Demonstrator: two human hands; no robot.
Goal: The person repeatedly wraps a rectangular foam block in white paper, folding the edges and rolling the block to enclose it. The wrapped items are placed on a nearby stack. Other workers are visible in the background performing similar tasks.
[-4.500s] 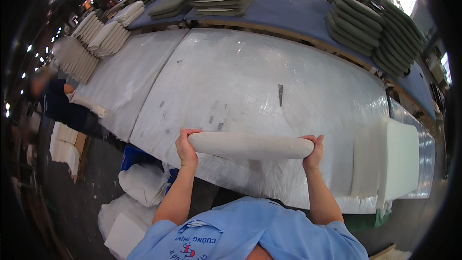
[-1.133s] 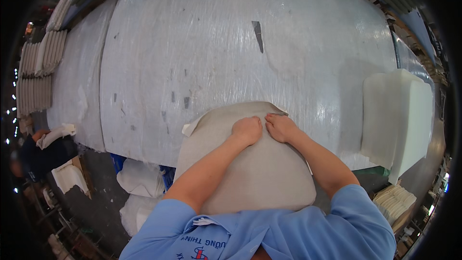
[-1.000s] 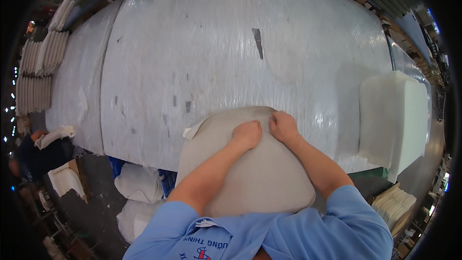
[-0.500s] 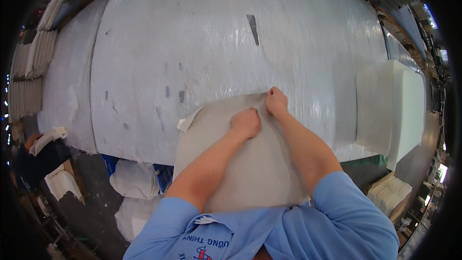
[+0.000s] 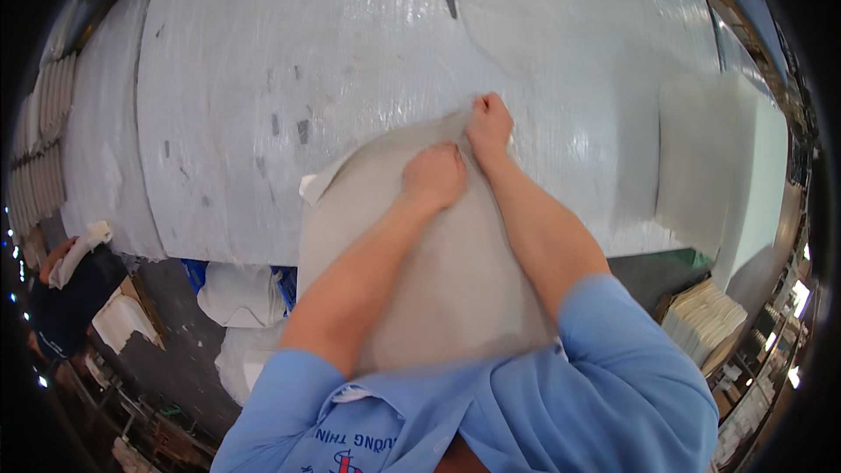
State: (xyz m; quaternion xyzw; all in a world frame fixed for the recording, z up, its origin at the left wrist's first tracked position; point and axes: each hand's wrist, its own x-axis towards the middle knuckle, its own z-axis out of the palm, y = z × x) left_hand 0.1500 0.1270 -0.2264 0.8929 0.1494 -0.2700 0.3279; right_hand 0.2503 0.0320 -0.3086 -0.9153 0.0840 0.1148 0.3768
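Observation:
A grey-beige piece of cloth (image 5: 438,289) hangs from the near edge of the work table against my body, its far part lying on the tabletop. Its upper left corner is folded over and shows a pale underside. My left hand (image 5: 435,177) is closed in a fist on the cloth near its far edge. Just beyond and to the right, my right hand (image 5: 491,130) pinches the far corner of the cloth, knuckles up. What lies inside the fingers is mostly hidden.
The wide table (image 5: 350,52) is wrapped in shiny clear film with dark torn spots. White slabs (image 5: 710,166) stand stacked at its right end. Below are a box of folded pale sheets (image 5: 703,320) and a blue crate holding white material (image 5: 241,296). A person (image 5: 83,293) in dark clothing works at far left.
The view has shifted, so the table's marks sit higher in it. Both hands keep hold of the cloth, and its far edge is raised and curled a little more.

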